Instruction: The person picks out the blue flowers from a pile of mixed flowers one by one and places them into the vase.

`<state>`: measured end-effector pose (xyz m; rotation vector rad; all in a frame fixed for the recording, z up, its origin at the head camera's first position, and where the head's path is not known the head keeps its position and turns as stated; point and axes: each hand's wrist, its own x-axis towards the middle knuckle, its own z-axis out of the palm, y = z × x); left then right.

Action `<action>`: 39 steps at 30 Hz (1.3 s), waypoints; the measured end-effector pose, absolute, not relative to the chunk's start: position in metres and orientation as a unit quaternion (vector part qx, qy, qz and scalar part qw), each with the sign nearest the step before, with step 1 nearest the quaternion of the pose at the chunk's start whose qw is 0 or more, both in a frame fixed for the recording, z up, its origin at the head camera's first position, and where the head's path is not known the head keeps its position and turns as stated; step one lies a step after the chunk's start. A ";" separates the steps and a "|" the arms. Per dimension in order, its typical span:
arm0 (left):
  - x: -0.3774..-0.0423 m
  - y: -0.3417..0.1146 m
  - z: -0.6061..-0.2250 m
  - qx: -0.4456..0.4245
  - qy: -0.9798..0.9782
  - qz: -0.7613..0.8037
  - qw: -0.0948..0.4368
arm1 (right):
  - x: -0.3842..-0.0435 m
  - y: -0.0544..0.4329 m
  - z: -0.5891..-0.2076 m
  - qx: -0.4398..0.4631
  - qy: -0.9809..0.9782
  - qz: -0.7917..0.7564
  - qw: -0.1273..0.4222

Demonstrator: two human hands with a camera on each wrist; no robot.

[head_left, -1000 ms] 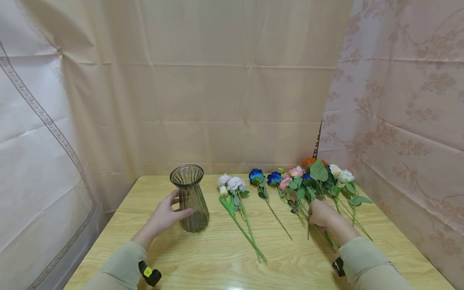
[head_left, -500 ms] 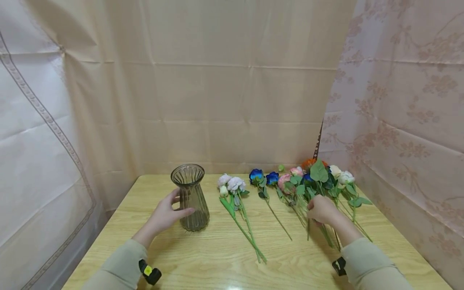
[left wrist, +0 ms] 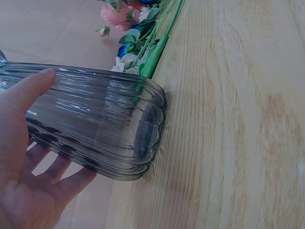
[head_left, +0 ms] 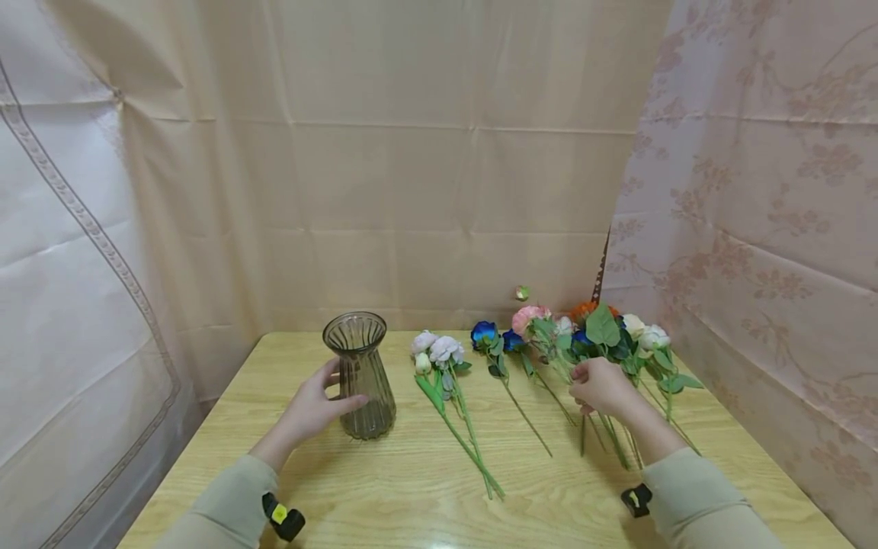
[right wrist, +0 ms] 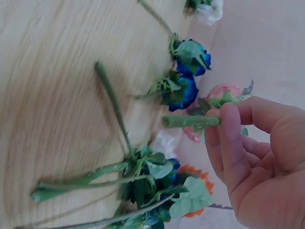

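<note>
Vase [head_left: 370,374]: grey-tinted ribbed glass, base down on the wooden table [head_left: 384,496], mouth up.
Left hand [head_left: 317,404]: mine's wrapped round the side of the glass, thumb across the front and fingers behind, so yeah, I've got hold of it.
Right hand [head_left: 598,389]: thumb and fingers pinched together on a green stem [right wrist: 188,121], bare end poking out past my fingertips. Well apart from the glass.
Pink flower [head_left: 530,320]: bloom up by the back edge of the table. Pretty sure it's the one I'm pinching, but my own hand hides part of the stem, so don't quote me.
Lying between my hands: pale lilac blooms [head_left: 447,348] nearer the glass, then blue roses [head_left: 484,332].
Leafy heap: orange bloom [head_left: 583,310] and white bloom [head_left: 655,335] in there, right by my pinching hand.
Stem job: I'd call this the picking-out step, one hand steadying, the other freeing a single stem.
Next bit: calls for a firm pinch and raising the leaves clear of their neighbours before swinging anything sideways, or they could snag.
</note>
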<state>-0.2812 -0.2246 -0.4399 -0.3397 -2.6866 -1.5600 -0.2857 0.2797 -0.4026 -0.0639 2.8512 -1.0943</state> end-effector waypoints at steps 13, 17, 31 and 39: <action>-0.282 -0.228 -0.441 -0.106 -0.866 -0.489 0.012 | -0.287 0.241 -0.404 -0.045 0.908 -0.416 0.017; -0.281 -0.229 -0.440 -0.110 -0.864 -0.492 0.008 | -0.287 0.227 -0.405 -0.051 0.902 -0.429 0.019; -0.282 -0.223 -0.441 -0.114 -0.859 -0.499 0.013 | -0.287 0.180 -0.409 -0.075 0.874 -0.479 0.028; -0.283 -0.225 -0.441 -0.110 -0.859 -0.499 0.014 | -0.285 0.152 -0.415 -0.104 0.872 -0.478 0.036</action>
